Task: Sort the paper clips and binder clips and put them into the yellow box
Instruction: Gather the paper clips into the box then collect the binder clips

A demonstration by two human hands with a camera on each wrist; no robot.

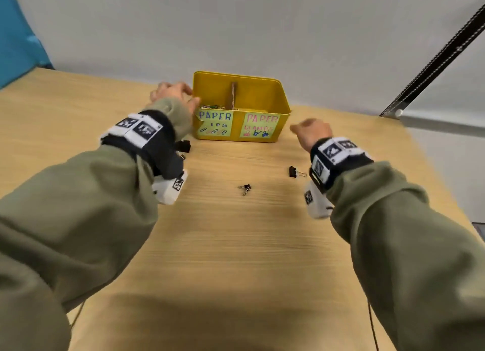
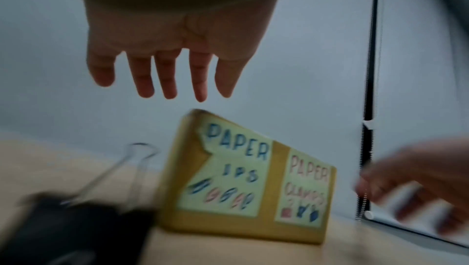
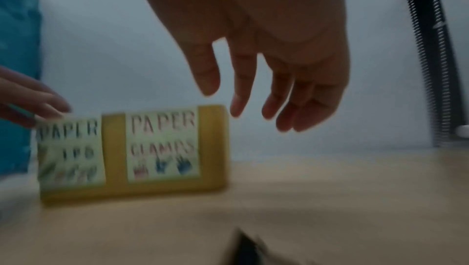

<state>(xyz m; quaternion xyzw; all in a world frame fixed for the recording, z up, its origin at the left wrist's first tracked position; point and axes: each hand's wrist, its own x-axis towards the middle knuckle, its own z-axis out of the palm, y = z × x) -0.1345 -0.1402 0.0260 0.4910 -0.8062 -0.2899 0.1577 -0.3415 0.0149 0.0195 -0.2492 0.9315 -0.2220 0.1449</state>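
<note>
Hands hover on either side of the yellow box [image 1: 278, 98] on a pale wooden table [image 1: 236, 245], the left hand [image 1: 172, 92] raised by the box's left wall with fingers spread and holding nothing, the right hand [image 1: 313, 132] near the box's front right corner, fingers hanging loose and likewise empty. Coloured paper clips [image 1: 211, 106] already lie in the left compartment, behind the torn label reading PAPER; what the right compartment, labelled PAPER CLAMPS, holds cannot be seen from here. Three black binder clips remain on the table: a large binder clip [image 1: 183, 146] just in front of the box's left corner, partly hidden by the left wrist, a medium binder clip [image 1: 294, 171] close below the right hand, and a small binder clip [image 1: 245, 188] between the two arms. Each looks light and rigid (sprung steel, with wire handles that swing), so a pinch across the black body or on the wire loops should lift it without trouble; the smallest may skid on the smooth wood.
</note>
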